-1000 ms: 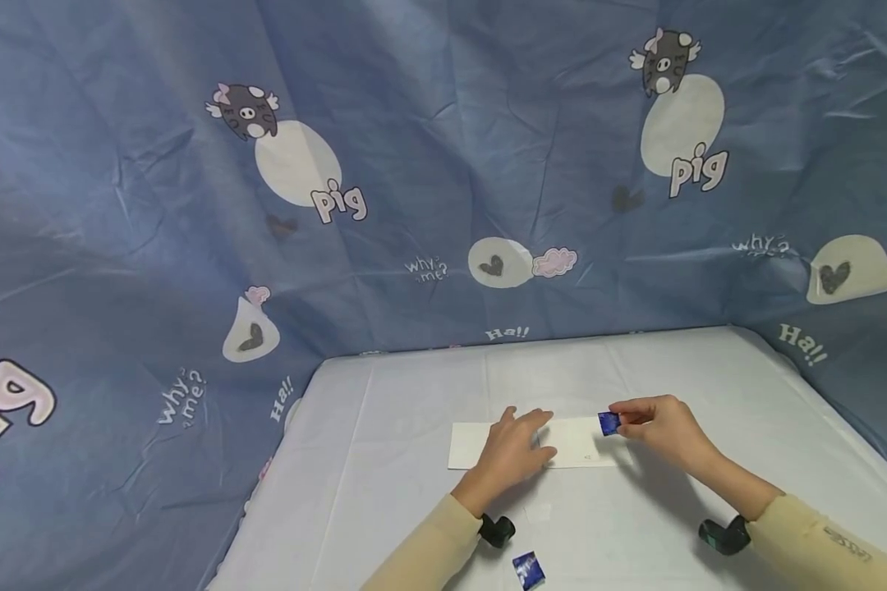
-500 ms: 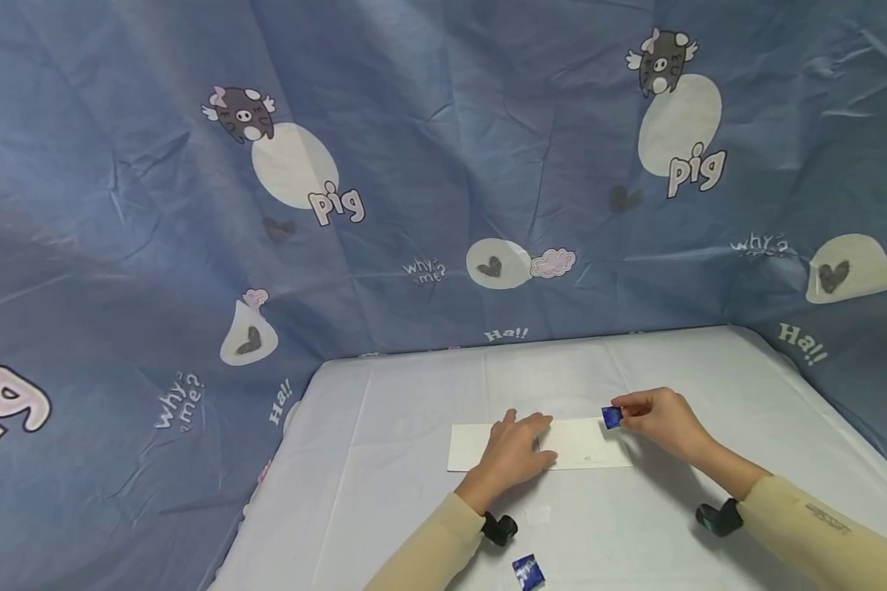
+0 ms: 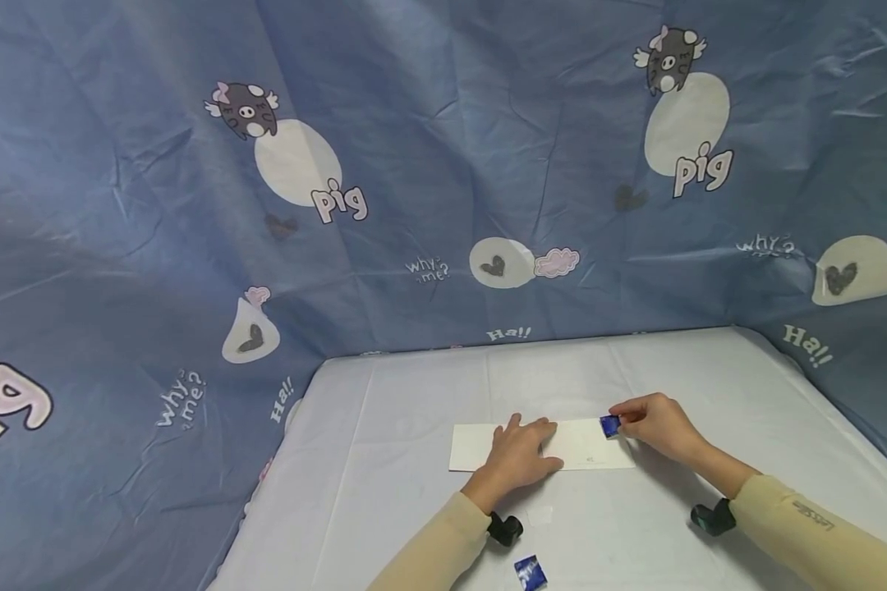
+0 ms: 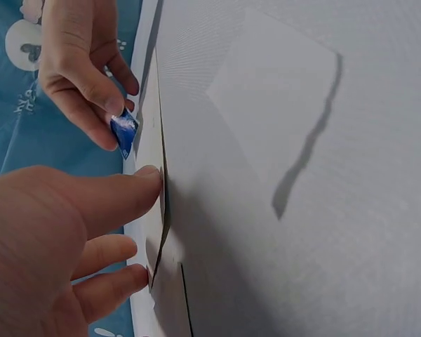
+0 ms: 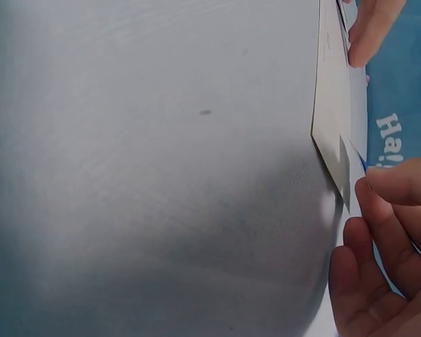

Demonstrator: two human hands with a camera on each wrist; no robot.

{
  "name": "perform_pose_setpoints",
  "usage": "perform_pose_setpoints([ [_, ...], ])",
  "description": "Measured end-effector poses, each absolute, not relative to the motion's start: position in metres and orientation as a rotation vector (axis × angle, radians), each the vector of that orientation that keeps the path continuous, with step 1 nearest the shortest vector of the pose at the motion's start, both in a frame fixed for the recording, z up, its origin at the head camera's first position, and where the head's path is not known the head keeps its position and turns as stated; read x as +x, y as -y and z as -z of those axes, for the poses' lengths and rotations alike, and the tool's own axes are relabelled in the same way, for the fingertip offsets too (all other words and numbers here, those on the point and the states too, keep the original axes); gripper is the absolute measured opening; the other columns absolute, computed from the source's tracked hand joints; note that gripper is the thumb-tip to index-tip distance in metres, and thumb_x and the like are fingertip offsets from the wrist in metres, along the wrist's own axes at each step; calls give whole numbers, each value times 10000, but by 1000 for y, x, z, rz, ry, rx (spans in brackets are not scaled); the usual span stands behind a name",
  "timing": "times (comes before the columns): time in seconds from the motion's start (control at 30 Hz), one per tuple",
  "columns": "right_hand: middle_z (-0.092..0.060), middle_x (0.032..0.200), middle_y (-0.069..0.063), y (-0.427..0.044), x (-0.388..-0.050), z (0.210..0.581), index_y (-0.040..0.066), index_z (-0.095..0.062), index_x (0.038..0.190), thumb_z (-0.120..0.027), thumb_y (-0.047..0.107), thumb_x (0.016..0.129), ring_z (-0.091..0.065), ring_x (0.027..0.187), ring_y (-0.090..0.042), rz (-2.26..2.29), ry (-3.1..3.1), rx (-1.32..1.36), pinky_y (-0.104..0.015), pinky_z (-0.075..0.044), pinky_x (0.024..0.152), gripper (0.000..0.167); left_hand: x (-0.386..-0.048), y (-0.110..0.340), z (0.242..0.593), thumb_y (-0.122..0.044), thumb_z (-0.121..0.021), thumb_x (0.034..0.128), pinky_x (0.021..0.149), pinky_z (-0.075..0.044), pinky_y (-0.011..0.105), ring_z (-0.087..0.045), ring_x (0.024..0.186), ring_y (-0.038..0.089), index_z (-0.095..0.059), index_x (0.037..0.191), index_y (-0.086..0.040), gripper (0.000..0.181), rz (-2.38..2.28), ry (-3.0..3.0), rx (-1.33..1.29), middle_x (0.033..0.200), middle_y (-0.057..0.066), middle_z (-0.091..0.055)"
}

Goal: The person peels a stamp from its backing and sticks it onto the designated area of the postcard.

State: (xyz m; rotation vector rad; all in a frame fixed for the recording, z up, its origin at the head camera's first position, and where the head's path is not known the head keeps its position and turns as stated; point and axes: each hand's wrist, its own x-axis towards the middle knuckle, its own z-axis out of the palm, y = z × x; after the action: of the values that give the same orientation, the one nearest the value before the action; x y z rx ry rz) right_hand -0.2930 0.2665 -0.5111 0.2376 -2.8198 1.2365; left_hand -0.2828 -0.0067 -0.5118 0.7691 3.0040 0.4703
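A long white card (image 3: pixel 584 447) lies across the table, with a small faint mark near its lower edge. My left hand (image 3: pixel 517 455) rests on its middle with fingers spread, covering part of it. Above the card's right end, my right hand (image 3: pixel 658 423) pinches a small blue square of printed paper (image 3: pixel 609 426) between thumb and fingertips. In the left wrist view the blue square (image 4: pixel 125 131) is tilted, just off the card. The right wrist view shows its pale back (image 5: pixel 346 168) close over the card's end.
A second blue square (image 3: pixel 530 573) lies at the table's front, near the left forearm. Behind it is a faint, pale, translucent square (image 3: pixel 540 515). A blue printed curtain (image 3: pixel 414 164) stands behind the white-covered table (image 3: pixel 392 394).
The right hand first rose slightly with the blue square, then came down closer to the card's right end. The left hand has stayed on the card.
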Motion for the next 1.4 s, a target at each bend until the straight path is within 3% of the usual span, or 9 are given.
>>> perform_pose_setpoints([
  [0.67, -740, 875, -4, -262, -299, 518, 21, -788, 1028, -791, 50, 795, -615, 784, -143, -1161, 2845, 253, -276, -499, 645, 235, -283, 8, 510, -509, -732, 879, 1065, -366, 596, -403, 1403, 343, -619, 1397, -257, 587, -326, -3027, 775, 1476, -93, -523],
  [1.03, -741, 934, -53, -254, -294, 516, 60, -806, 992, -799, 81, 768, -608, 781, -151, -867, 2908, 290, -345, -482, 639, 225, -283, 7, 509, -527, -727, 877, 1062, -361, 611, -412, 1399, 314, -612, 1403, -277, 593, -280, -3011, 775, 1472, -122, -519],
  [1.4, -636, 820, 20, -256, -294, 514, 86, -800, 1014, -803, 113, 776, -518, 705, -142, -816, 2888, 331, -320, -410, 589, 239, -284, 7, 506, -535, -721, 879, 1055, -367, 605, -434, 1377, 284, -610, 1404, -284, 593, -247, -3008, 771, 1473, -133, -515],
])
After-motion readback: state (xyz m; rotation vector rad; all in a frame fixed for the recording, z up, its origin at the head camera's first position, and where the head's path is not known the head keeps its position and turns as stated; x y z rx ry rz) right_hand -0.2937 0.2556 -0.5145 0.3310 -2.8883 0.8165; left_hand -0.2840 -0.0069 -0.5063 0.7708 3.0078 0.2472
